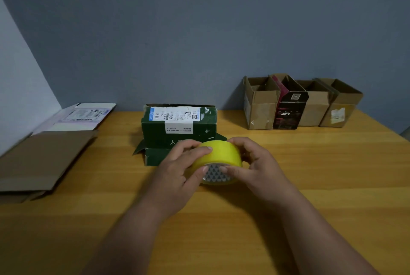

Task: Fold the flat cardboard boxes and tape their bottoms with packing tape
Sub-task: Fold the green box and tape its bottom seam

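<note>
The roll of packing tape is held just above the wooden surface, close in front of the green box. It is a stubby, rigid ring: glossy yellowish film wound on a core whose end shows a grey-and-white triangle print. It should be light and stiff, though the smooth film is likely slippery, so the rim edges and the core are the sounder places to take hold. The left hand curls over the roll's top and side, thumb beneath; the right hand grips the opposite side, a finger laid across the patterned end (probably hunting for the loose tape end, which is too fine to see).

The green box is matte printed card, standing with a white shipping label on top and its lower flaps splayed toward the roll; such thin card would crease easily, so press along the seams.

Far left lie flattened boxes, plain brown corrugated board with a pale printed one behind. Far right, against the wall, a row of open-topped boxes stands, brown ones and one black carton.
</note>
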